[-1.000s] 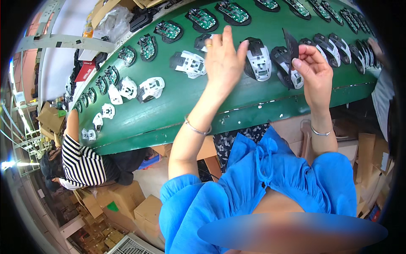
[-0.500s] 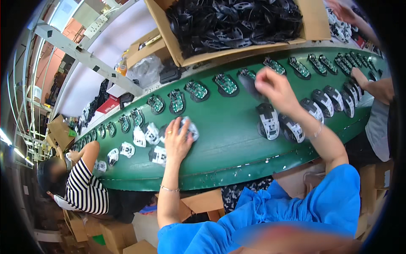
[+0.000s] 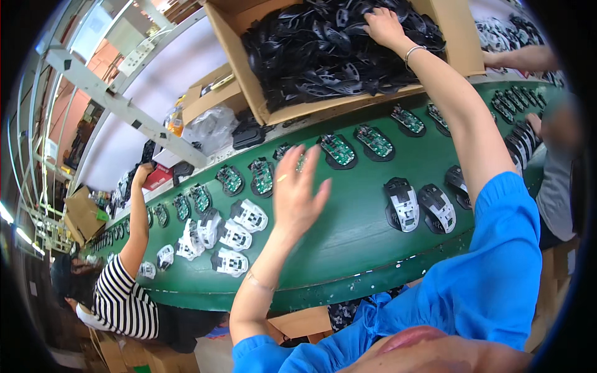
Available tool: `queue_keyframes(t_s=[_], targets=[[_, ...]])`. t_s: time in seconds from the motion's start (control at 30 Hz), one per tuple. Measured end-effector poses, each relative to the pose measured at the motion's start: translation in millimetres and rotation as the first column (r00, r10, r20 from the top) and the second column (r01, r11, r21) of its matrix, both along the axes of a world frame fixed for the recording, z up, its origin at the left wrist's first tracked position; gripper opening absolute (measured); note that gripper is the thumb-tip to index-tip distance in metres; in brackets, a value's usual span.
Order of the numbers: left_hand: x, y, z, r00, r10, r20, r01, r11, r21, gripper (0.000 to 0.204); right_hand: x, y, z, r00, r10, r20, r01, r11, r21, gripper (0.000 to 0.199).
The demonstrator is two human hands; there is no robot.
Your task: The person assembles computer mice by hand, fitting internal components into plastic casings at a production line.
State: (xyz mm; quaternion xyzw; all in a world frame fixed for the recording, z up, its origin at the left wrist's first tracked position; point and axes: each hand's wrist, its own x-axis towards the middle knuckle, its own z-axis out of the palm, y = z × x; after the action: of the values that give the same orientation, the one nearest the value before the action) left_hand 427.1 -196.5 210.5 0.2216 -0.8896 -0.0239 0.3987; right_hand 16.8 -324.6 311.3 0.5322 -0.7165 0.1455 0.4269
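Observation:
My left hand (image 3: 297,193) is raised over the green conveyor belt (image 3: 311,261), fingers apart and holding nothing. It partly covers one of the green circuit boards seated in black mouse bases (image 3: 336,151). Beside it on the left lie several white mouse shells (image 3: 236,235). My right hand (image 3: 385,28) reaches into a cardboard box (image 3: 460,37) heaped with black plastic shells (image 3: 323,43). Its fingers are bent down onto a black shell, their tips partly lost among the dark parts. Mice with white-and-black covers (image 3: 402,205) sit below my right forearm.
A person in a striped top (image 3: 127,286) works at the left, one arm stretched across the belt. Another person's forearm (image 3: 522,59) and hand show at the right. A white metal post (image 3: 124,105) and a clear plastic bag (image 3: 214,124) stand behind the belt.
My right hand has gone from above the belt up into the box, no longer holding the dark piece there. My left hand has let go of a white shell and lifted rightward.

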Motion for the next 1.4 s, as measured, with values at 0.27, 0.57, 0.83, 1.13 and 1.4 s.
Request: queue_keyframes(t_s=[0.27, 0.57, 0.83, 1.13, 1.4], targets=[[-176, -50, 40, 0.956, -0.294, -0.001, 0.284, 0.924, -0.255, 0.070, 2, 110, 47, 0.980, 0.168, 0.102, -0.177, 0.980, 0.088, 0.065], [-266, -116, 59, 0.996, -0.058, 0.067, 0.082, 0.897, -0.435, 0.095, -52, 111, -3, 0.962, 0.208, 0.174, -0.235, 0.961, 0.146, 0.098], [-288, -125, 45, 0.995, -0.089, -0.043, 0.066, 0.920, -0.388, 0.076, -40, 84, 16, 0.951, 0.081, 0.298, -0.147, 0.967, 0.208, 0.058], [-325, -122, 42, 0.894, -0.156, 0.420, 0.417, 0.633, -0.652, 0.047, -36, 58, 25, 0.951, 0.151, 0.271, -0.098, 0.975, -0.199, 0.060], [-326, -132, 27, 0.951, 0.015, 0.308, 0.215, 0.682, -0.699, 0.051, -5, 37, 70, 0.854, 0.277, 0.440, -0.185, 0.953, -0.240, 0.038]])
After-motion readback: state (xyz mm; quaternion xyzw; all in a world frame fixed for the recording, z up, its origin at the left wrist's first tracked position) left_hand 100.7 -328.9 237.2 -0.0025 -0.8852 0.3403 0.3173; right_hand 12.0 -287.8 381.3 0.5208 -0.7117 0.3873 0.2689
